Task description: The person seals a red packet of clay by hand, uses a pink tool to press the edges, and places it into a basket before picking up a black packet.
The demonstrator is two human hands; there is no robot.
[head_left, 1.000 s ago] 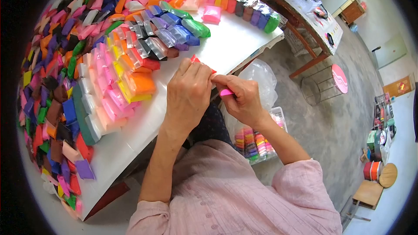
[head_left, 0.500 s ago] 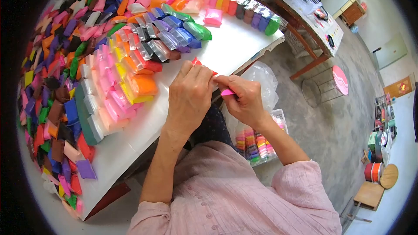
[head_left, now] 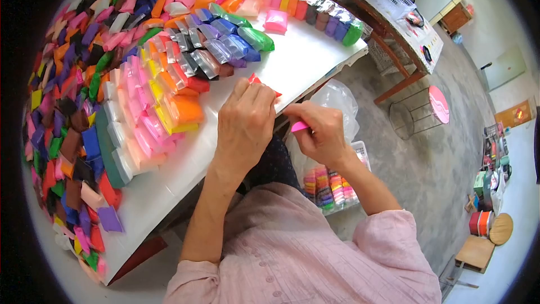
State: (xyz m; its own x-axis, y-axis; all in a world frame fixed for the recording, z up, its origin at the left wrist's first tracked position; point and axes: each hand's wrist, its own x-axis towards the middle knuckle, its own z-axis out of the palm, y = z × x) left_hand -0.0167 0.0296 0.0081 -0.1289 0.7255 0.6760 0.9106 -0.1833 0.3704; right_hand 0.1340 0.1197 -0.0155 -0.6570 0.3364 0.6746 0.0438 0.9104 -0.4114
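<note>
My left hand point(head_left: 244, 121) pinched a red packet point(head_left: 256, 80) at the white table point(head_left: 304, 56) edge, right hand point(head_left: 320, 135) gripping a pink-handled tool point(head_left: 299, 126); sealing step, I judged, needing alignment next.

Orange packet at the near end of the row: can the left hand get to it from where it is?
Probably yes. The left hand rests on the white table holding a red packet, just right of the orange packet. Bare tabletop lies between them, but its fingers are occupied.
</note>
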